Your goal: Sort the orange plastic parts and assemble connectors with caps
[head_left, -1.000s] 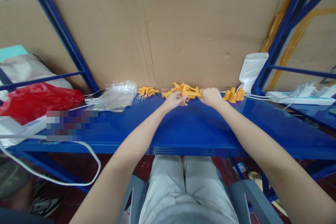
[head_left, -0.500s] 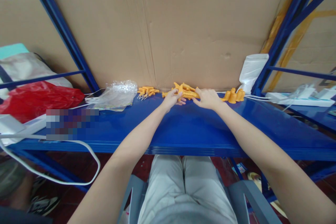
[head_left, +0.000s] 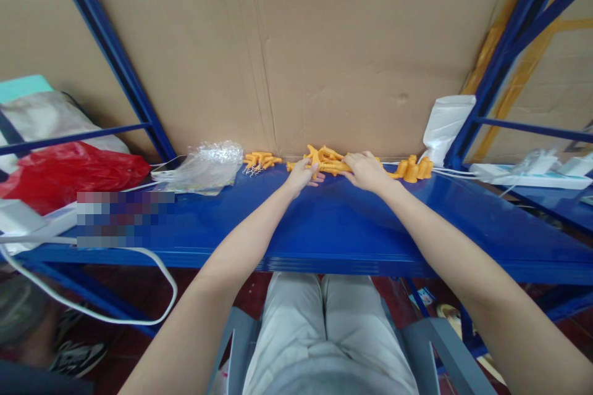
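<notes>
My left hand (head_left: pixel 300 179) is closed around an orange plastic piece with a forked end (head_left: pixel 314 155), its thumb on top and its fingertips showing below. My right hand (head_left: pixel 369 173) is bent over the right part of the orange plastic pieces (head_left: pixel 334 166), its fingers closed on one of them; the palm hides most of that piece. These pieces lie in a row against the cardboard. Left of them is a small pile of orange pieces with metal chains (head_left: pixel 262 159). Just right of my right hand stand several thick, rounded orange pieces (head_left: pixel 413 169).
The blue shelf (head_left: pixel 333 228) has a cardboard back wall (head_left: pixel 343 62). Clear plastic bags (head_left: pixel 204 166) and a red bag (head_left: pixel 78 173) lie to the left. A white pouch (head_left: pixel 447 123) leans by the right post, near a power strip (head_left: pixel 532 178). A white cable (head_left: pixel 171 290) loops over the front edge.
My right hand has shifted slightly, its fingers reaching further over the orange pieces. My left hand has lowered a touch and still grips the forked piece.
</notes>
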Demonstrator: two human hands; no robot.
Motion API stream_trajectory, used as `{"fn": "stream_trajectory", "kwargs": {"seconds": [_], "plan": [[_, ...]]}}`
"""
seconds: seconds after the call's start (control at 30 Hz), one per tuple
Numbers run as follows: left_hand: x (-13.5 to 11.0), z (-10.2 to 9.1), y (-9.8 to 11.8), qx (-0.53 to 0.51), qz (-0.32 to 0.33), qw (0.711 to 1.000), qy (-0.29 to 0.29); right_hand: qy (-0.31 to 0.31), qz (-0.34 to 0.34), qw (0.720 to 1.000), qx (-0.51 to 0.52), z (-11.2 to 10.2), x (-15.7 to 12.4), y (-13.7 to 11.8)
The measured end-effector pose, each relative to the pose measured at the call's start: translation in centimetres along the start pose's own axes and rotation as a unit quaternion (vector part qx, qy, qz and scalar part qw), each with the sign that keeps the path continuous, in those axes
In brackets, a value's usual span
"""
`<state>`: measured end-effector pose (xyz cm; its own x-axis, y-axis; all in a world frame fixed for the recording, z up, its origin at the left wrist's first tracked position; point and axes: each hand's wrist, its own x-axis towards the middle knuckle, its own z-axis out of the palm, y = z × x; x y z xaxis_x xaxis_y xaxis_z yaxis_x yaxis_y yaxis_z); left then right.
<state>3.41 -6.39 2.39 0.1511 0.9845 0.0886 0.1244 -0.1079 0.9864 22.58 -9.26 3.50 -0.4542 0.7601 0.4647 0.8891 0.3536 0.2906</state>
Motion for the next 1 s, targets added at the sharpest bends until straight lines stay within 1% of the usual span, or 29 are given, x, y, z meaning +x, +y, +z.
{"fn": "stream_trajectory", "kwargs": {"seconds": [0.13,0.37,0.57,0.8,1.0], "plan": [[0.0,0.1,0.0,-0.001,-0.006,1.000,-0.004,0.014,0.006,1.000,-0.004,0.2,0.0,0.4],[-0.6,0.4,0.4,-0.018,-0.013,1.000,-0.013,0.005,0.040,0.999,-0.028,0.0,-0.1,0.1],[-0.8,0.5,0.7,-0.031,-0.026,0.999,-0.010,0.016,0.050,0.998,-0.041,-0.1,-0.1,0.0],[-0.8,0.6,1.0,-0.087,-0.062,0.994,-0.017,0.013,0.065,0.997,-0.043,-0.6,-0.1,-0.4],[-0.2,0.4,0.7,-0.142,-0.097,0.985,-0.018,0.048,0.057,0.996,-0.054,-0.4,0.0,-0.3]]}}
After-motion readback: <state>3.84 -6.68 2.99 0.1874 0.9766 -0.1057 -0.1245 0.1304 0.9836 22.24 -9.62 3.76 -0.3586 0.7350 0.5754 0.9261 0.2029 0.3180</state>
